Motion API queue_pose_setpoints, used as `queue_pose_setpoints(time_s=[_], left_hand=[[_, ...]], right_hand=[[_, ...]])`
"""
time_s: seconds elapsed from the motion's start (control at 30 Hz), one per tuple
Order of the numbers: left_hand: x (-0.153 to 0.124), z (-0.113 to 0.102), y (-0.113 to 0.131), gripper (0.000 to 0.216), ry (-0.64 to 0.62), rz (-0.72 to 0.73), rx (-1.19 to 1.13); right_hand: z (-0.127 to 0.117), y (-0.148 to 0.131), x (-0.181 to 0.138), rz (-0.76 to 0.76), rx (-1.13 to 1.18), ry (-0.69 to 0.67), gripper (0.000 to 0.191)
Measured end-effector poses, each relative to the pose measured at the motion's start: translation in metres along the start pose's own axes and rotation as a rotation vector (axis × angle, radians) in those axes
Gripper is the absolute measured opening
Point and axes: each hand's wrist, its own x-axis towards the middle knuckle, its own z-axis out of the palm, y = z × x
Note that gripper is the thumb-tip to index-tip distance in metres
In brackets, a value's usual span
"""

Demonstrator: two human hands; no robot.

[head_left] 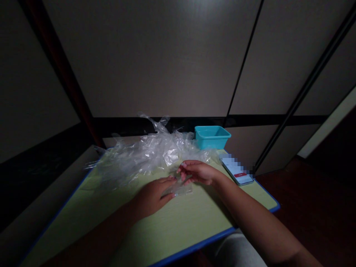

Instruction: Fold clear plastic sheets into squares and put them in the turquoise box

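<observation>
A small piece of clear thin plastic [185, 190], which looks like a disposable glove, lies on the table between my two hands. My left hand [151, 195] rests at its left side, fingers stretched out and thumb apart from them, their tips touching the film. Above its far edge, my right hand [198, 172] has thumb and forefinger bent together in a pinch, seemingly on the film; the other fingers curl below. Just beyond my hands spreads a large loose heap of clear plastic gloves [155, 152], crumpled and shiny, with some finger shapes sticking up.
A turquoise plastic basket [213, 142] stands at the far right of the table, beside the heap. A phone [239, 174] with a lit screen lies near the right edge. The pale green table [155, 237] has a blue rim. Panelled doors [167, 66] rise behind it.
</observation>
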Motion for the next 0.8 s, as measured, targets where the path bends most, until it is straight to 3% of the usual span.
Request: queue_pose_setpoints(time_s=[0.33, 0.8], left_hand=[[0.0020, -0.0010, 0.0037, 0.039, 0.012, 0.017, 0.012], [0.0043, 0.0008, 0.0048, 0.041, 0.045, -0.093, -0.068]], right_hand=[[-0.0016, 0.0013, -0.0006, -0.096, 0.066, -0.068, 0.025], [0.0019, -0.0013, -0.0018, -0.202, 0.136, -0.017, 0.024]])
